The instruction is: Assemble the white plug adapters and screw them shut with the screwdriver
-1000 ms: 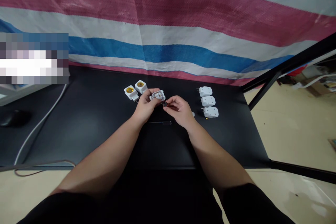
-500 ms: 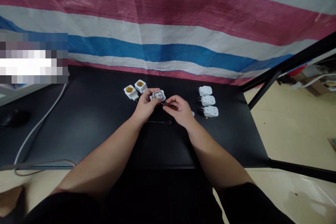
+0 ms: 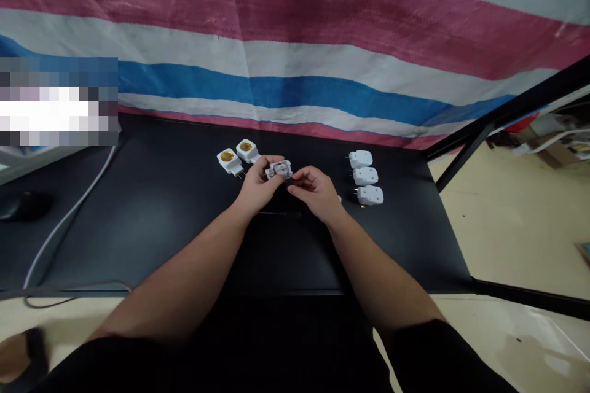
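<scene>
The left hand [image 3: 258,187] had its fingers curled around an opened white plastic plug-in lampholder [image 3: 278,169], pinching it from below and from the side, so that the housing sat up off the worktop [image 3: 152,239] with its inner metal parts showing. The right hand [image 3: 316,191] was close against the housing's right edge, its thumb and forefinger pinched together; whether they gripped something small there could not be told. The two hands were nearly touching, and neither was spread.

Directly under the hands lay a thin dark screwdriver [image 3: 279,214], partly lost in shadow. To the left stood two white lampholders [image 3: 237,156] with brass-coloured centres facing up, set just beside each other. To the right, three white plug units [image 3: 365,175] lay in a short column with their metal pins pointing left, and their faces looked closed. A small white piece [image 3: 339,199] peeked out just beyond the right hand. So, as things lay, three units looked closed, two showed their brass centres, and one was open in the hands.

Behind the worktop hung a striped red, white and blue tarpaulin [image 3: 295,43]. A computer mouse [image 3: 23,206] and a pale cable [image 3: 69,221] lay well off to the left.
</scene>
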{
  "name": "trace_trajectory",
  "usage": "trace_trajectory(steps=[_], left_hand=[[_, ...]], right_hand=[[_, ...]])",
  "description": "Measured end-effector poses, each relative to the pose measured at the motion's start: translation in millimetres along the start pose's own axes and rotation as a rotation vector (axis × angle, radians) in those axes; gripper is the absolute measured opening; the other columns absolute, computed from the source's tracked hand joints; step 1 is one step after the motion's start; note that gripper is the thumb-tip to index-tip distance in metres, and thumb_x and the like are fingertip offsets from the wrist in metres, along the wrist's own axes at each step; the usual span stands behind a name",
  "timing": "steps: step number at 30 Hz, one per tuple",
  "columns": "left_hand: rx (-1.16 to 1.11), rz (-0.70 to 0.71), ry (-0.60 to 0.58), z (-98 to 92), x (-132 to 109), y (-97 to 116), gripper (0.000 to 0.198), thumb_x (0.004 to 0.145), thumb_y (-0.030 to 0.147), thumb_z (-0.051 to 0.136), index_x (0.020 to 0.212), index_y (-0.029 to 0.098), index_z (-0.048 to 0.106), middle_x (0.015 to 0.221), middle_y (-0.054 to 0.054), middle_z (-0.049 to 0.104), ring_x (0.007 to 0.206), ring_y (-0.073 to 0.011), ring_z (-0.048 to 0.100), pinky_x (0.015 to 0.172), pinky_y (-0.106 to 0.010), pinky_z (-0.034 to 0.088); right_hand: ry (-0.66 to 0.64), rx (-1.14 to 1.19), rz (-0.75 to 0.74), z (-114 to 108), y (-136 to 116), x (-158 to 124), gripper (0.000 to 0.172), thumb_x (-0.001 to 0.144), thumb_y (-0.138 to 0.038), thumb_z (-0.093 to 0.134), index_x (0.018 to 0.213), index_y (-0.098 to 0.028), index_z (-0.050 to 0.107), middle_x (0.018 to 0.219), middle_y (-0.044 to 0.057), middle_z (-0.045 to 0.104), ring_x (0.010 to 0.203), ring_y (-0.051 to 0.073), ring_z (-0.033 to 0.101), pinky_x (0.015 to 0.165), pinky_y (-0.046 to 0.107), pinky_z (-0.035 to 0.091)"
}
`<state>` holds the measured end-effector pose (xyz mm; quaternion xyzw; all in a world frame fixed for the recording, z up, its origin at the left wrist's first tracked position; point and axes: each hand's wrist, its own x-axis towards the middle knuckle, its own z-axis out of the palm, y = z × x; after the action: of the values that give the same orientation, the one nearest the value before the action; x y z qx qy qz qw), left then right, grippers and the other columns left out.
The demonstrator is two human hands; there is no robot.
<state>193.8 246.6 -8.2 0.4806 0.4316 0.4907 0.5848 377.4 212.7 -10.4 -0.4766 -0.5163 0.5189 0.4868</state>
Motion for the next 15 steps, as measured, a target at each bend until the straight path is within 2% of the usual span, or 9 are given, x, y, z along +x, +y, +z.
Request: trace_trajectory(steps=[10,15], left_hand=[[0.071,0.072,-0.029,-1.1,-1.1,-0.9,0.044,0.078,0.028,0.088,0.118,0.019,0.073,0.1,-0.003,0.076,0.088,-0.0179,0.07,0.084,-0.032,0.055],[0.082,0.068,-0.064,-0.2,-3.6,2.4,0.05,0.074,0.026,0.091,0.12,0.019,0.073,0.1,-0.003,0.076,0.086,-0.0171,0.07,0.082,-0.031,0.054]], right_hand=[[0.062,0.014,-0.021,-1.3,-0.7,-0.5,0.033,0.077,-0.043,0.096,0.096,-0.029,0.073,0.101,0.002,0.079,0.097,0.024,0.077,0.1,0.048,0.065],[0.091,-0.011,-0.062,-3.2,-2.6,0.2,0.026,0.081,-0.043,0.094,0.095,-0.029,0.078,0.098,0.003,0.081,0.095,0.025,0.077,0.096,0.048,0.066]])
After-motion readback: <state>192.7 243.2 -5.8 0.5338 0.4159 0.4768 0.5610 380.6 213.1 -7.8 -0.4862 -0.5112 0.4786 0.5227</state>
